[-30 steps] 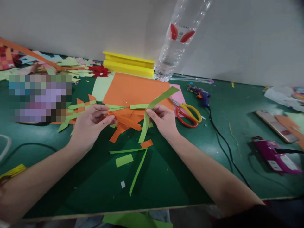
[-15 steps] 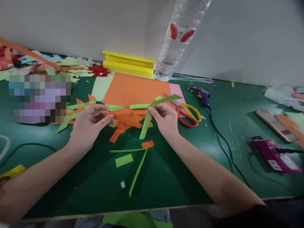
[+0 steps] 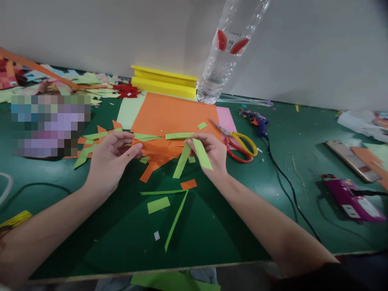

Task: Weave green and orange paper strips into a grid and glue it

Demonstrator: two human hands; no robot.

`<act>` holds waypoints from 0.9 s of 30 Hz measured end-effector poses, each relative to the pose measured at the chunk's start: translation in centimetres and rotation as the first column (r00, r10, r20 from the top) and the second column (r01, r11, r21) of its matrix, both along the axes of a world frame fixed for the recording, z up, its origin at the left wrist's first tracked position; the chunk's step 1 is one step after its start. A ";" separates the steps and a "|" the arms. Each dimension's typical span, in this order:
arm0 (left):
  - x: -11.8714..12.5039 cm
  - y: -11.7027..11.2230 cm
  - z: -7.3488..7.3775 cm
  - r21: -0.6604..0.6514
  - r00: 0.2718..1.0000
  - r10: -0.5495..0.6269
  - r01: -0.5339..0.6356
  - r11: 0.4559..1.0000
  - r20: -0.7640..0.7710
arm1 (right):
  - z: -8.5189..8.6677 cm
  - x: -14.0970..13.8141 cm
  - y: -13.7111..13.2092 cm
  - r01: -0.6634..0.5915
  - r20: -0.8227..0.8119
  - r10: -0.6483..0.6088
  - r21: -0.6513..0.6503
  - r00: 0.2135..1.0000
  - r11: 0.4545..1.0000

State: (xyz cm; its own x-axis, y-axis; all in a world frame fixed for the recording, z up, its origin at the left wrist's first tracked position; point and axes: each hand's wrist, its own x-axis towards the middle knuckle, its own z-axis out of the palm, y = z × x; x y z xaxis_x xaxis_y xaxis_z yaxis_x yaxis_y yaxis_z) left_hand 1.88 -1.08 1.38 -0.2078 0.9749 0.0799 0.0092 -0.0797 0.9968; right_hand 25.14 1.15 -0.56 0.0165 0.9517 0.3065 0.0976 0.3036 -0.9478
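Your R hand (image 3: 210,155) pinches a folded-over green strip (image 3: 182,161) just below the orange sheet (image 3: 172,111). Your L hand (image 3: 110,159) grips the orange strips (image 3: 157,150) at the sheet's near edge, fingers closed on them. The scissors (image 3: 241,143) lie just right of the sheet.

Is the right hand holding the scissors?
No, the scissors lie on the table beside the right hand, which pinches a green paper strip.

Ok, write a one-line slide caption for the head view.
Right hand holds a bent green strip, left hand pinches orange strips, on a green table beside scissors.
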 end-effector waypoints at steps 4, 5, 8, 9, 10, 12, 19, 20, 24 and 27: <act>0.0 0.0 -0.2 -0.010 1.000 -0.008 0.008 1.000 -0.019 | 0.1 0.0 0.0 -0.008 0.001 0.008 -0.013 1.000 1.000; 0.0 -0.1 -0.2 -0.011 1.000 -0.010 0.010 1.000 -0.019 | 0.1 0.0 0.1 -0.003 -0.001 0.003 -0.019 1.000 1.000; 0.0 0.0 -0.2 -0.008 1.000 -0.008 0.008 1.000 -0.016 | 0.1 0.0 0.1 0.022 0.005 -0.022 -0.023 1.000 1.000; 0.0 0.0 -0.3 -0.003 1.000 -0.005 0.005 1.000 -0.013 | 0.1 0.0 0.2 0.026 0.007 -0.026 -0.018 1.000 1.000; 0.0 0.0 -0.3 0.002 1.000 -0.003 0.003 1.000 -0.007 | 0.0 0.0 0.2 0.028 0.009 -0.028 -0.011 1.000 1.000; 0.0 0.1 -0.3 0.003 1.000 -0.005 0.005 1.000 0.007 | -0.1 0.0 0.3 0.029 0.009 -0.029 -0.003 1.000 1.000; 0.0 0.1 -0.3 -0.028 0.999 -0.041 0.040 0.999 -0.010 | -0.3 -0.2 0.1 -0.050 -0.013 0.050 -0.047 0.999 0.998; -0.1 0.1 -0.3 -0.031 0.999 -0.046 0.045 0.999 -0.016 | -0.2 -0.2 0.1 -0.063 -0.015 0.062 -0.062 0.998 0.996; -0.2 0.1 -0.3 -0.045 0.996 -0.070 0.067 0.997 -0.058 | -0.1 -0.3 0.0 -0.086 -0.024 0.084 -0.098 0.996 0.991; -0.1 0.1 -0.3 -0.065 0.991 -0.085 0.079 0.995 -0.100 | 0.0 -0.4 -0.1 -0.094 -0.047 0.089 -0.113 0.995 0.989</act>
State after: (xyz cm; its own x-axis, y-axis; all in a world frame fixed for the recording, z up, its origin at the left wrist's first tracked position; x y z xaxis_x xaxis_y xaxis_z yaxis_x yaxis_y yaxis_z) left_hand 1.78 -1.01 1.10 -0.1209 0.9920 0.0368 0.1077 -0.0238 0.9939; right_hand 24.75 1.09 -0.53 -0.0618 0.9786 0.1961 0.0342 0.1985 -0.9795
